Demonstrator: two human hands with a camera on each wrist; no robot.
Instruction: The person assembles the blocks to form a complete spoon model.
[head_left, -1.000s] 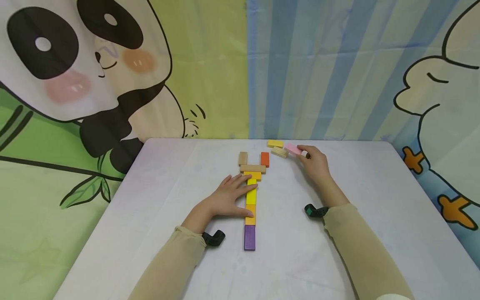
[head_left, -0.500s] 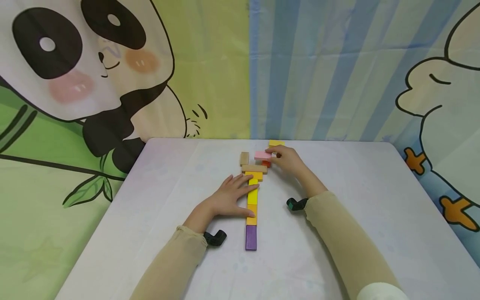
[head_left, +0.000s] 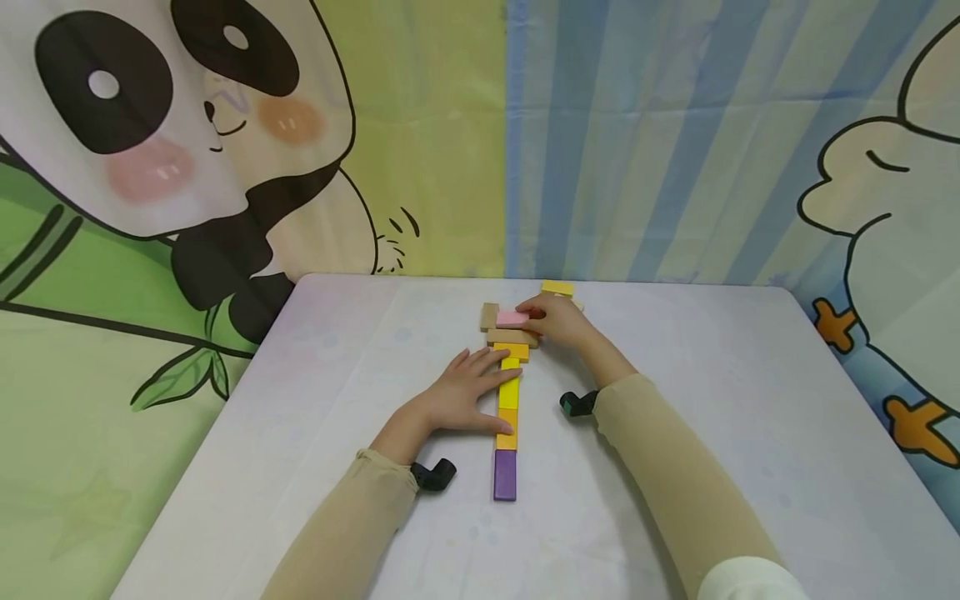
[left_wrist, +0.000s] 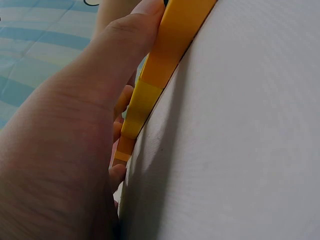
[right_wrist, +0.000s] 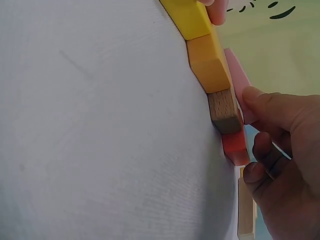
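My right hand pinches a pink wooden block by its right end. It is held just beyond the crosswise brown block, beside a small tan block. A red block shows under the right hand in the right wrist view; the hand hides it from the head view. With fingers spread, my left hand rests on the column of blocks. Its fingertips touch the crosswise orange-yellow block and the yellow block; the thumb lies on the orange block. A purple block ends the column nearest me.
Behind the right hand, a yellow block lies near the far edge of the white table. A pale wooden block lies close by, mostly hidden in the head view. A printed cloth hangs behind the table.
My right hand has carried the pink block leftward from the loose blocks, past the red block, to beside the small tan block. The left hand has stayed on the column.
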